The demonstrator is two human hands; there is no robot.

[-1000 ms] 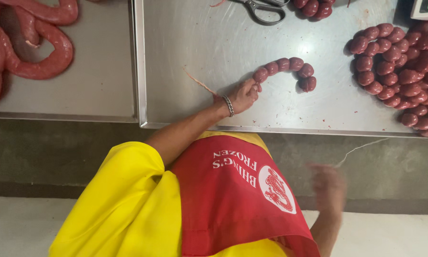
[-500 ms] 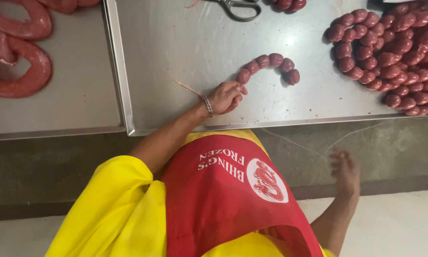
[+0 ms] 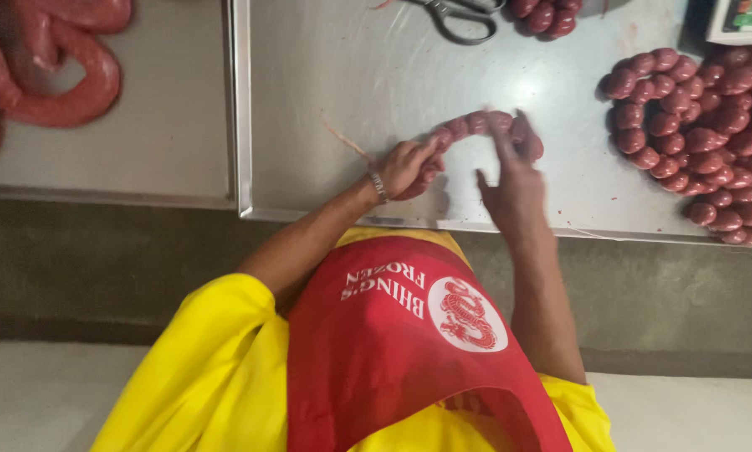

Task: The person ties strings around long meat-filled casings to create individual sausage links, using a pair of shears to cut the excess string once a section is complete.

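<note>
A short curved chain of small red sausage links [image 3: 476, 123] lies on the steel table [image 3: 334, 92]. My left hand [image 3: 405, 167], with a bracelet at the wrist, grips the chain's left end. A thin piece of string [image 3: 342, 141] trails off to the left of that hand. My right hand [image 3: 514, 180] reaches from the near edge, its fingers pinching the links at the chain's right end. My yellow sleeves and red apron fill the bottom of the view.
A large pile of tied sausage links [image 3: 694, 125] lies at the right. Scissors [image 3: 460, 17] and a few more links [image 3: 547, 15] sit at the far edge, with a scale [image 3: 744, 17] at the top right. Thick untied sausage coils [image 3: 58, 75] rest on the left table.
My right hand has come up from below the table's edge onto the right end of the sausage chain. My left hand has stayed on the chain's left end.
</note>
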